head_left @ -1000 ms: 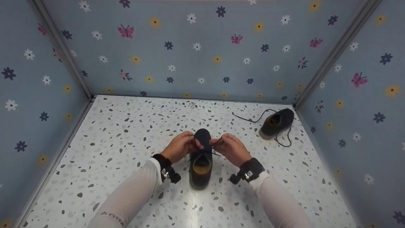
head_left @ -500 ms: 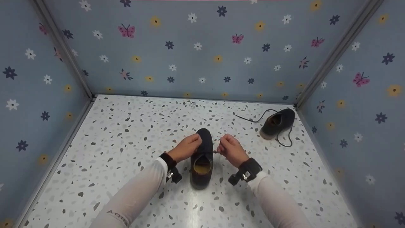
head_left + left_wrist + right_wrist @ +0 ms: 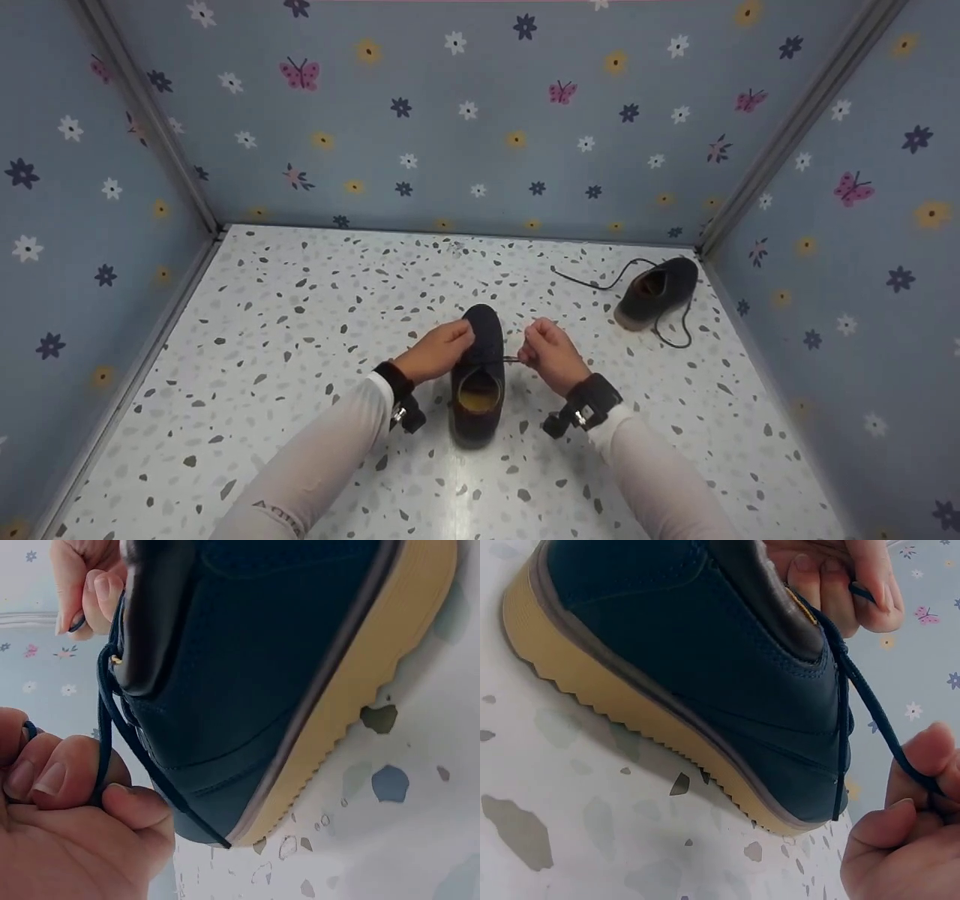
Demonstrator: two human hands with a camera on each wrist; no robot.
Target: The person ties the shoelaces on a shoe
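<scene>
A dark navy shoe (image 3: 478, 431) stands upright on the floor between my hands, toe pointing away. My left hand (image 3: 435, 351) is at the shoe's left side, level with its front. Its curled fingers pinch a dark blue shoelace (image 3: 104, 720) in the left wrist view. My right hand (image 3: 553, 356), a little to the right of the shoe, holds the lace (image 3: 511, 359) stretched sideways. In the right wrist view the lace (image 3: 874, 709) runs from the knot area into the right fingers, and a loose lace end hangs down the shoe's side.
A second dark shoe (image 3: 679, 281) lies near the back right corner, its untied lace (image 3: 600, 286) trailing on the floor. The speckled white floor (image 3: 315, 315) is bounded by blue flowered panels (image 3: 465, 150) at the back and both sides.
The fingers, earlier over the shoe's front with the laces, have curled tighter. My left hand has turned and drawn slightly left; the lace now runs sideways to my right hand.
</scene>
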